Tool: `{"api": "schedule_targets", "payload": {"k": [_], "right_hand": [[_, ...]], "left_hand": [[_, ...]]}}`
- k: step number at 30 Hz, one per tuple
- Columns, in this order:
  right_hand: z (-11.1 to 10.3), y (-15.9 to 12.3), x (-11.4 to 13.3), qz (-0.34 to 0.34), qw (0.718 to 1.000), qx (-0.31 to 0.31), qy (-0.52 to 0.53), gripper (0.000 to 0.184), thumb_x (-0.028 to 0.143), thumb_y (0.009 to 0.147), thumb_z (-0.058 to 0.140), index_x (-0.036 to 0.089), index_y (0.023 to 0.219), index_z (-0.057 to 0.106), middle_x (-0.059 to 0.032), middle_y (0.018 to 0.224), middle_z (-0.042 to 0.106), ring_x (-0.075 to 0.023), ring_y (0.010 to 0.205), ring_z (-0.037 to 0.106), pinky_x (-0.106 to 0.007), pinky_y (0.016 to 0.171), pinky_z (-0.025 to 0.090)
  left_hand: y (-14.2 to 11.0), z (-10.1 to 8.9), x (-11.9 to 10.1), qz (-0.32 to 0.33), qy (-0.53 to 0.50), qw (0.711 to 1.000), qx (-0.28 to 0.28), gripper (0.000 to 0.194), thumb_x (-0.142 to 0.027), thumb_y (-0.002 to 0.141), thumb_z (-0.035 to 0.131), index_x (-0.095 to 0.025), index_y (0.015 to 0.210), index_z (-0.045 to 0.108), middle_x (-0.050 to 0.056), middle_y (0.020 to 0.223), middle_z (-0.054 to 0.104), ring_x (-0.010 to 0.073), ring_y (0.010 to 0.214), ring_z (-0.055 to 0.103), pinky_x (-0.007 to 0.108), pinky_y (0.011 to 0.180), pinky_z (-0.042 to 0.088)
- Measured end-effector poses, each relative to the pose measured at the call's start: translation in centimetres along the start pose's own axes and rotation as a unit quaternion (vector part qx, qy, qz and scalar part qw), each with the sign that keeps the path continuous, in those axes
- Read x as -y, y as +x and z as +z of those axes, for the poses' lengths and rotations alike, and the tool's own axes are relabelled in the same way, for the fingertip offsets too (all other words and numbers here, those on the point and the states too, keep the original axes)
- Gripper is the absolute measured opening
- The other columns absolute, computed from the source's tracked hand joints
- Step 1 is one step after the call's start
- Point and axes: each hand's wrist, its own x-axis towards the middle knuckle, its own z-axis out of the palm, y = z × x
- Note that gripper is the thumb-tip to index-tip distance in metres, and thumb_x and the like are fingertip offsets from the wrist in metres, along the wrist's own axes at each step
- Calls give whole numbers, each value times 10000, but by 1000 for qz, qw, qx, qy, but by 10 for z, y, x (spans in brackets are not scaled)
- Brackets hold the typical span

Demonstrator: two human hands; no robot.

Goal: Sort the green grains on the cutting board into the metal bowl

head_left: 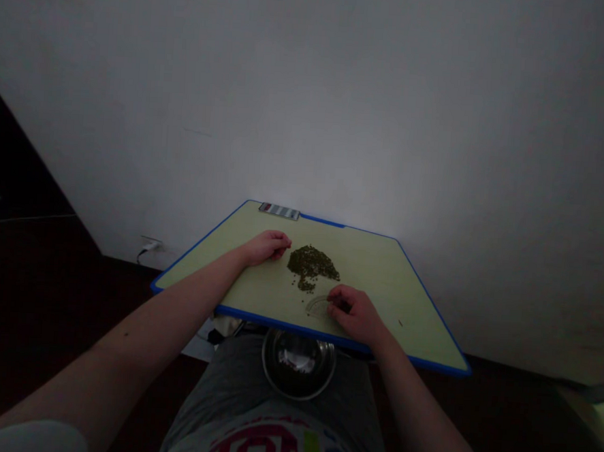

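Observation:
A heap of small greenish-brown beans (pixel 313 262), perhaps mung beans, lies on the pale yellow tabletop (pixel 372 257). Some stray beans (pixel 306 285) are scattered at its near side. Just left of the heap, my left hand (pixel 269 246) rests with its fingers curled together; whether anything is pinched in them is too small to see. My right hand (pixel 352 311) is near the table's front edge, right of the stray beans. Its thumb and fingers are bent, with a gap between them and nothing visible inside. A shiny metal bowl (pixel 298 365) sits on my lap, below the table edge.
A blue rim (pixel 435 309) borders the tabletop. At its far left edge lies a flat printed strip (pixel 279 211). A protractor-like arc (pixel 317 306) shows beside my right hand. The white wall (pixel 339 119) stands directly behind. A plug with a cable (pixel 148 247) is at lower left.

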Motion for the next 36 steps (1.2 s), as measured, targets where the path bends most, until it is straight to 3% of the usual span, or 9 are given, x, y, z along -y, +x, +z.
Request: {"api": "schedule_targets", "payload": {"k": [11,21,28,36], "right_hand": [[-2,-4,2,-30,998,48,30,98,161,716,546,171,813,545,16,647,545,-100,581,486,-207,551,383],[2,2,4,-17,1000,18,-5,188,229,758,542,166,929,589,-3,678,597,-113,600,524,-223,575,404],[2,7,10,-79,993,13,-92,295,296,819,507,213,1085,605,-35,757,622,-143,699,539,-263,674,402],[2,6,5,-109,990,34,-79,293,323,815,532,214,1073,617,-26,710,613,-132,672,532,-238,634,387]], "left_hand": [[-2,1,-3,-10,1,1000,1,171,-292,697,588,-143,662,510,-36,469,459,54,380,403,196,383,276],[0,0,0,0,2,1000,2,189,-304,690,598,-140,653,513,-34,471,463,52,375,399,194,376,266],[-3,3,-5,-4,-5,1000,0,183,-298,688,599,-142,653,508,-42,454,453,49,365,393,194,376,258],[0,1,0,-8,-1,1000,-1,189,-306,691,596,-142,664,505,-40,469,455,52,379,403,191,379,265]]}}
